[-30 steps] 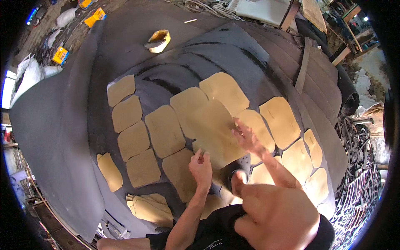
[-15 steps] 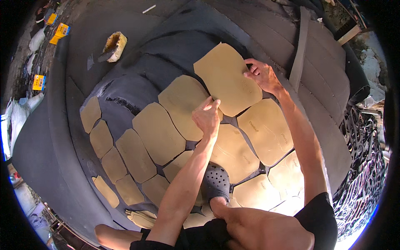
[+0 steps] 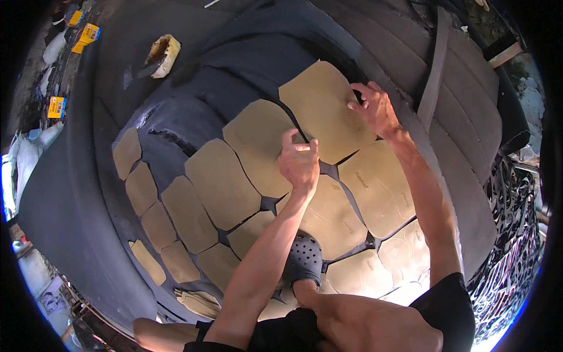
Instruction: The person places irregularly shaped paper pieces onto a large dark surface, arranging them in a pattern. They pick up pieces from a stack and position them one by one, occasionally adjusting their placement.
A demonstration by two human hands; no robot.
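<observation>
Tan flat panels with cut corners are laid edge to edge over a dark foam sheet [image 3: 199, 105]. The farthest tan panel [image 3: 328, 108] lies between my two hands. My left hand [image 3: 300, 164] is at its near left corner, thumb and index finger apart with nothing between them. At the panel's right edge is my right hand [image 3: 376, 111], its fingers bent but apart; whether the fingertips touch the panel is hard to tell. Left of it lies another tan panel [image 3: 257, 144]. A grey clog [image 3: 305, 258] on my foot stands on the panels nearer me.
A cut yellowish container [image 3: 163, 56] with brown residue sits far left on the sheet. Yellow boxes [image 3: 57, 107] stand at the left rim. A dark strip [image 3: 435, 70] lies at the right, with a heap of cut-out black scrap [image 3: 507, 234] below. Small tan pieces [image 3: 199, 302] are stacked near me.
The far panel, tilted and overlapping before, has come down flatter beside its neighbours. My left thumb and finger have parted from its corner. My right hand has shifted slightly right.
</observation>
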